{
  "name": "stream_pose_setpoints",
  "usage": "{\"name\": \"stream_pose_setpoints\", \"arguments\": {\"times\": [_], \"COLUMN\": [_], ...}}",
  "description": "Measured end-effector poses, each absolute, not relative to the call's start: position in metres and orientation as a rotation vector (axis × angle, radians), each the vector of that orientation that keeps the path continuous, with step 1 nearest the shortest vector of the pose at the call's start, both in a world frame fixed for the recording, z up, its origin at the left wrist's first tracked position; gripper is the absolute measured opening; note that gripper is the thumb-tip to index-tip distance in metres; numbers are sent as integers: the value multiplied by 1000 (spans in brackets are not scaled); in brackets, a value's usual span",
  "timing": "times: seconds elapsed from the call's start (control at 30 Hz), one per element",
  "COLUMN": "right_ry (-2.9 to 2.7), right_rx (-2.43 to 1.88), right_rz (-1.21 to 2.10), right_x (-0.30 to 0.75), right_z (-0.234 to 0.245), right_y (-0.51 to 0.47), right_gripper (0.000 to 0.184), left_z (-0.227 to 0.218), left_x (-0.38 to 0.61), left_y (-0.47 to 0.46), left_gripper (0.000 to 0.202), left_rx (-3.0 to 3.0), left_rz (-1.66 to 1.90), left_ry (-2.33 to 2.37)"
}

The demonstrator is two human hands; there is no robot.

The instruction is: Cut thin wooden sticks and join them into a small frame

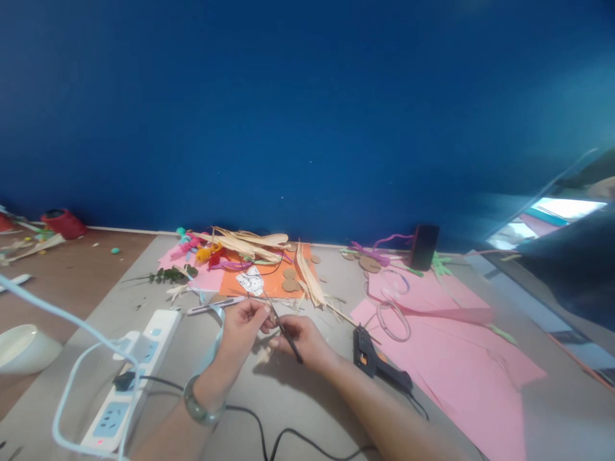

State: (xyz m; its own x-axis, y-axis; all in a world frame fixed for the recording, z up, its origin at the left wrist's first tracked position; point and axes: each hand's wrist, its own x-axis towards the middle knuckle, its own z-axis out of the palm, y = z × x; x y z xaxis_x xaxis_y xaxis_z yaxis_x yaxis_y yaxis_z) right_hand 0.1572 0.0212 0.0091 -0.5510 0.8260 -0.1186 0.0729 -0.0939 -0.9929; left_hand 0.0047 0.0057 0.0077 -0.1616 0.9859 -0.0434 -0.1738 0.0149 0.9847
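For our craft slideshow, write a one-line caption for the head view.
Left hand and right hand hold a dark stick over the table, between power strip and glue gun, near pink paper.

No text or label can be read.

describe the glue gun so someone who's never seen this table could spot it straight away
On the grey table below the blue wall, find the big pink paper sheets on the right. At their near left edge, just right of the right hand, lies the glue gun. It is the only pistol-shaped tool, black with an orange patch, and a dark cord trails from it.
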Motion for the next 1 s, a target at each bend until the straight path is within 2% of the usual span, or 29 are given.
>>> {"name": "stream_pose_setpoints", "arguments": {"times": [1.0], "right_ry": [-1587], "right_rx": [-1060], "right_rz": [1693], "right_x": [158], "right_z": [1], "right_y": [22], "right_gripper": [46], "left_z": [16], "left_x": [5], "left_y": [4], "left_gripper": [17], "left_rx": [944], "left_rz": [1382], "left_ry": [1251]}}
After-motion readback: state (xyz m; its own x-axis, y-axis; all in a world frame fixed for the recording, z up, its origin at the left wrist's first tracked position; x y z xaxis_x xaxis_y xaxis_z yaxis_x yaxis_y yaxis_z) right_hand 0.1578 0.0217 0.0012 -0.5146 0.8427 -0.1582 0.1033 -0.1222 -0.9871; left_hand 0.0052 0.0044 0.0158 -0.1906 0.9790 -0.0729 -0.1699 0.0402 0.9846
